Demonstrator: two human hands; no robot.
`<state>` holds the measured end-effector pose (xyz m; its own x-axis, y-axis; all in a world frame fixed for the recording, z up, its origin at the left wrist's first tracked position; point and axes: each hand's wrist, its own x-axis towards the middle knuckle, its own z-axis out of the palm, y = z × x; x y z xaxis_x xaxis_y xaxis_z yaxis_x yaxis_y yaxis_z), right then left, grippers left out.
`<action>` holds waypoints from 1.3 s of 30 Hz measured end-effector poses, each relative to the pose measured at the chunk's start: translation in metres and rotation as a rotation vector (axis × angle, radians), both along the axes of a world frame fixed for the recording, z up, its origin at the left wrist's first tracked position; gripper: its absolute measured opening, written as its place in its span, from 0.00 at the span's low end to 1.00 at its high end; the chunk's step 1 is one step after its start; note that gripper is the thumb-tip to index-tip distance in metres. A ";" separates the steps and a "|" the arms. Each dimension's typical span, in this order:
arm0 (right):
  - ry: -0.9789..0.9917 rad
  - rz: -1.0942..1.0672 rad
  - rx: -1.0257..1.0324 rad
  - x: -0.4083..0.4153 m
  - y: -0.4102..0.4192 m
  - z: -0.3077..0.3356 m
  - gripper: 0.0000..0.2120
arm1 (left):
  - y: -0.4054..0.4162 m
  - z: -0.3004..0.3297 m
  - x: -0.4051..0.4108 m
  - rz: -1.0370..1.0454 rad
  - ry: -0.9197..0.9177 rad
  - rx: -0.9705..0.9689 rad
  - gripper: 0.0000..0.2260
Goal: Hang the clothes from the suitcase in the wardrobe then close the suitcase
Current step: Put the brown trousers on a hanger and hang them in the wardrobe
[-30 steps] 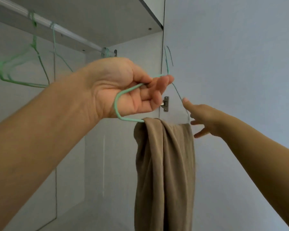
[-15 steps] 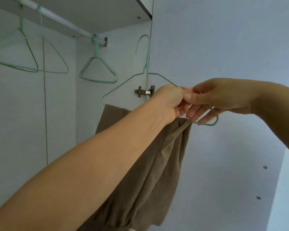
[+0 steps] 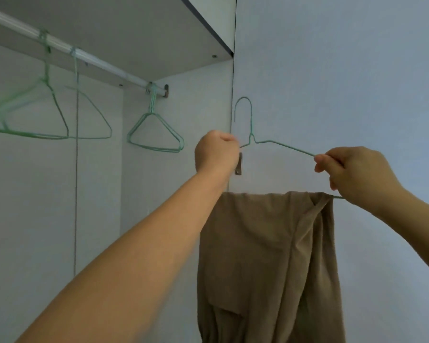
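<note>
Both the left hand (image 3: 216, 151) and right hand (image 3: 352, 172) grip the green hanger (image 3: 278, 142) carrying brown trousers (image 3: 265, 256), held beside the wardrobe rail (image 3: 84, 55), not yet hooked; the suitcase is unseen.

The thin wire hanger (image 3: 280, 144) has a smooth mint-green coating, and the brown trousers (image 3: 265, 256) draped on it are soft, matt cloth. The wardrobe rail (image 3: 97, 61) looks like glossy white metal beneath a matt laminate shelf (image 3: 134, 33).
</note>
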<state>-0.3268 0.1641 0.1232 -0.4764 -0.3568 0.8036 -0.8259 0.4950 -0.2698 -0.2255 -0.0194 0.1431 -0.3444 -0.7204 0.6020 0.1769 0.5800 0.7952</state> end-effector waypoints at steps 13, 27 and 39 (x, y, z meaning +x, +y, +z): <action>-0.012 0.025 -0.045 -0.020 -0.146 0.045 0.16 | -0.159 0.029 -0.021 0.240 -0.474 -0.078 0.27; 0.006 0.032 -0.138 -0.038 -0.307 0.110 0.17 | -0.228 0.042 -0.046 0.107 -0.409 -0.312 0.03; -0.068 0.056 -0.194 -0.046 -0.381 0.120 0.14 | -0.254 0.028 -0.023 0.218 -0.313 -0.294 0.07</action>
